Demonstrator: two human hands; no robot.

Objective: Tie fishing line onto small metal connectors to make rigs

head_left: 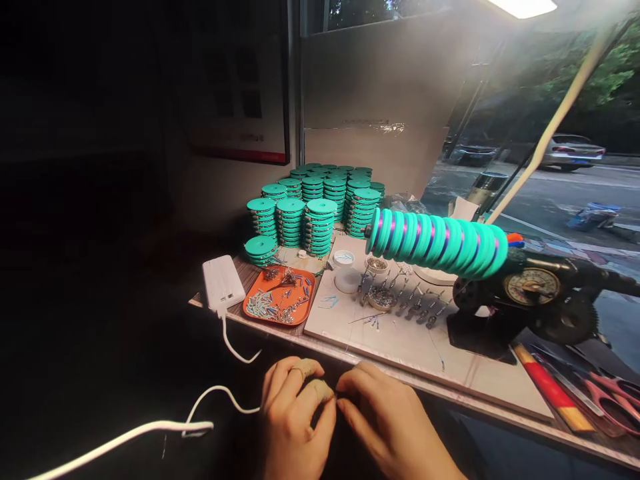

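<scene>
Close together in front of the table's near edge, my left hand (pixel 297 410) and my right hand (pixel 387 410) almost meet at the fingertips. Tape or finger covers wrap some fingers of the left hand, which is pinched closed. The right thumb and index finger also come together in a pinch. Whatever lies between the fingertips is too small to make out. Just beyond is a pale board (pixel 345 340) with fishing swivels and thin line pieces on it. To its left, an orange tray (pixel 305 319) holds small blue and pale tubes and metal bits.
A hand-cranked winder (pixel 533 287) carries a row of teal spools (pixel 435 240). More teal spools (pixel 320 230) stand stacked behind. A white power bank (pixel 223 280) with a cable (pixel 125 437) sits left. Scissors (pixel 613 400) and a red-yellow stick (pixel 553 387) lie right.
</scene>
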